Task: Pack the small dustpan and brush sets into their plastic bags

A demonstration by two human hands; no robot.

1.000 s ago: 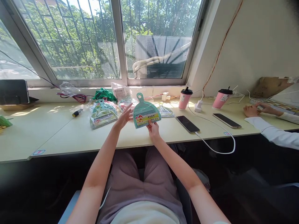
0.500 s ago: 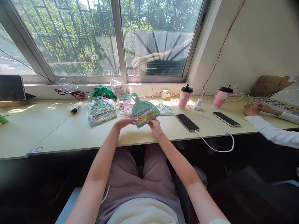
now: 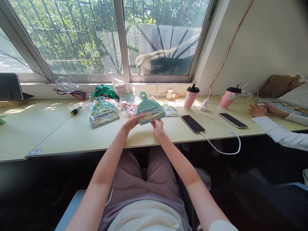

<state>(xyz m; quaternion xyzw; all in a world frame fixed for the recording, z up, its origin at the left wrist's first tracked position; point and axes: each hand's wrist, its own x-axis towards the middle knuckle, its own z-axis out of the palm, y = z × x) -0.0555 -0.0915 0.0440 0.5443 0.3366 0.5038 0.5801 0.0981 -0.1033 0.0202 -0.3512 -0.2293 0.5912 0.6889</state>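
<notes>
Between my two hands is a green mini dustpan and brush set [image 3: 148, 106] in clear wrap, its handle pointing up and a printed label across the front. My left hand [image 3: 132, 122] is closed on its lower left edge. At the bottom edge, my right hand [image 3: 157, 124] pinches it from below. More wrapped dustpan sets [image 3: 105, 116] lie in a pile to the left. Behind the held one are pink and green sets [image 3: 130, 104], partly hidden. Another wrapped set [image 3: 170, 110] lies just to the right on the table [image 3: 79, 138].
A phone [image 3: 192, 124] on a white charging cable lies right of my hands, with a second phone [image 3: 233, 120] beyond. Two pink cups [image 3: 190, 98] stand behind them. A screwdriver [image 3: 76, 110] lies left. Another person's hands [image 3: 264, 109] rest at the far right.
The held dustpan set has tipped a little and turned more upright, and the glare on its label has changed. Both hands keep hold of it. The view has shifted slightly.
</notes>
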